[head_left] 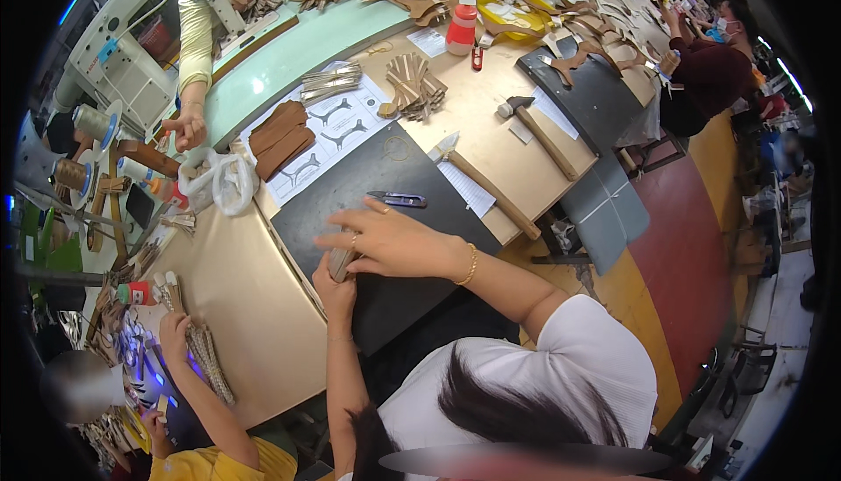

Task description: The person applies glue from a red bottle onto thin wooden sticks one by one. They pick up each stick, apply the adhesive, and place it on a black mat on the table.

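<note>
My left hand (pixel 335 286) is closed around a small bundle of thin greyish-brown strips (pixel 344 258), held over a black mat (pixel 399 310). My right hand (pixel 399 247) reaches across it, fingers stretched out and spread, the thumb close beside the bundle. Whether the right fingers touch the strips is hard to tell. Just beyond the right hand, a pair of purple-handled thread snips (pixel 399 199) lies on the mat. A hammer (pixel 491 192) with a wooden handle rests along the mat's right side.
Brown leather pieces (pixel 280 139) lie on a printed sheet (pixel 337 117), near tied strips (pixel 412 87). A second hammer (pixel 543 141) and a red bottle (pixel 462 27) stand farther right. Co-workers' hands (pixel 187 126) are at the left, by a plastic bag (pixel 229 181).
</note>
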`<state>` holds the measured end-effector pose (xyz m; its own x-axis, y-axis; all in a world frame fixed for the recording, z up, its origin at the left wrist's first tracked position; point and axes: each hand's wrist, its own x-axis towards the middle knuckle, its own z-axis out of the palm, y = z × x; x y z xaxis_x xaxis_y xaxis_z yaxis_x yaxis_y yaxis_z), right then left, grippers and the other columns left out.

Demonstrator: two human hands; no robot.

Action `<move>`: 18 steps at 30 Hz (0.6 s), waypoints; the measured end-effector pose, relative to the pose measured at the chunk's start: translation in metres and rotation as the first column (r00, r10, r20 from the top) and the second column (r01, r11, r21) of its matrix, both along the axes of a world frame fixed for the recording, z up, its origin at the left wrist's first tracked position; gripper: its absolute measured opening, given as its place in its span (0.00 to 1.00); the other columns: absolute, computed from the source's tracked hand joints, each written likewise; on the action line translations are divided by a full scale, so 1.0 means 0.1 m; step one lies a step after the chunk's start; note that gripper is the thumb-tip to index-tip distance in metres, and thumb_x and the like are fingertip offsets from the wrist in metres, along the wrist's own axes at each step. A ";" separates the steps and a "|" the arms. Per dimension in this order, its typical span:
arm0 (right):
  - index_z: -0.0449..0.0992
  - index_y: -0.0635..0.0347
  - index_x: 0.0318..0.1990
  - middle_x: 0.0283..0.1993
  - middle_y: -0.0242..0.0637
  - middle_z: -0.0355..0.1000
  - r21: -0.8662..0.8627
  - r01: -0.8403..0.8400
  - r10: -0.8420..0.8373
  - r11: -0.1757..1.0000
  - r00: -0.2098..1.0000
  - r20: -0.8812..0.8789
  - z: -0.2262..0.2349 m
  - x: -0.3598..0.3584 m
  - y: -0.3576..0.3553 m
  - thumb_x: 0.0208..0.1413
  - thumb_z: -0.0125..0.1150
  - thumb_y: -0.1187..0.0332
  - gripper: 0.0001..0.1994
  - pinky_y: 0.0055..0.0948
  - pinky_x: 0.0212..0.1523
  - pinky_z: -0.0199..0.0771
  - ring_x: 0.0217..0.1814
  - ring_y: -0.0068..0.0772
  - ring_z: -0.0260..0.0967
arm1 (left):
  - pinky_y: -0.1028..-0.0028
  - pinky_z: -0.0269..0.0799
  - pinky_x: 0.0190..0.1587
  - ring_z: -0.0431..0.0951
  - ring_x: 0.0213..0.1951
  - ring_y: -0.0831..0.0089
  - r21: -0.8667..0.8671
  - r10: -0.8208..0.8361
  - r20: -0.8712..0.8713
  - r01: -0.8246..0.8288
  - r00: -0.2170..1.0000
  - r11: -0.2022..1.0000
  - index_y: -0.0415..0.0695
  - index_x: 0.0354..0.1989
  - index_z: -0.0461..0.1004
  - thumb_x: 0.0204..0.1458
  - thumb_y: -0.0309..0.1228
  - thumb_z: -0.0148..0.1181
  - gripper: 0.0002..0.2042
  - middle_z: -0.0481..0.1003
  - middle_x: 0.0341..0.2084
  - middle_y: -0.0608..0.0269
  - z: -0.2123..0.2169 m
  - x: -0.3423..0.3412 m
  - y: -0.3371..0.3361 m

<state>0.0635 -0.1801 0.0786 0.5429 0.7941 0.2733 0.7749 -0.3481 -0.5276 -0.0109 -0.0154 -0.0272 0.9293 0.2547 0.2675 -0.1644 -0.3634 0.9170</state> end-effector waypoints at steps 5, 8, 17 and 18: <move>0.56 0.47 0.67 0.66 0.50 0.58 -0.047 0.131 -0.133 0.990 0.990 -0.053 -0.04 0.17 -0.34 0.53 0.62 0.58 0.34 0.53 0.66 0.55 0.66 0.51 0.58 | 0.82 0.59 0.18 0.66 0.16 0.83 -0.448 0.045 -0.176 -0.121 0.983 0.886 0.42 0.27 0.69 0.56 0.32 0.61 0.10 0.68 0.16 0.70 0.05 0.04 0.01; 0.60 0.50 0.65 0.65 0.47 0.60 -0.142 0.181 -0.195 0.973 0.976 -0.093 -0.07 0.26 -0.52 0.54 0.61 0.59 0.31 0.50 0.66 0.55 0.65 0.49 0.60 | 0.80 0.60 0.16 0.67 0.14 0.81 -0.434 0.073 -0.314 -0.211 0.947 0.876 0.42 0.25 0.68 0.55 0.32 0.62 0.12 0.68 0.14 0.68 0.16 0.08 0.08; 0.69 0.56 0.58 0.60 0.41 0.67 -0.161 0.129 -0.159 0.978 0.969 -0.187 -0.21 0.19 -0.69 0.55 0.60 0.63 0.23 0.46 0.66 0.56 0.62 0.44 0.63 | 0.63 0.72 0.30 0.77 0.25 0.58 0.241 0.108 -0.537 0.029 0.836 0.970 0.39 0.31 0.74 0.48 0.37 0.61 0.12 0.75 0.19 0.52 0.49 0.77 0.50; 0.69 0.56 0.58 0.59 0.41 0.67 -0.141 0.112 -0.137 0.984 0.973 -0.188 -0.23 0.16 -0.67 0.55 0.60 0.63 0.22 0.47 0.65 0.57 0.61 0.44 0.64 | 0.60 0.72 0.34 0.78 0.28 0.54 0.329 0.112 -0.499 0.068 0.859 0.942 0.39 0.33 0.75 0.48 0.36 0.60 0.12 0.76 0.21 0.50 0.50 0.82 0.53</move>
<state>0.0796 -0.2476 0.0556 0.6723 0.7384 0.0521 0.6072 -0.5099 -0.6094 0.0712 0.0379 0.0227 0.9515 0.2595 -0.1652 0.2987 -0.6507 0.6981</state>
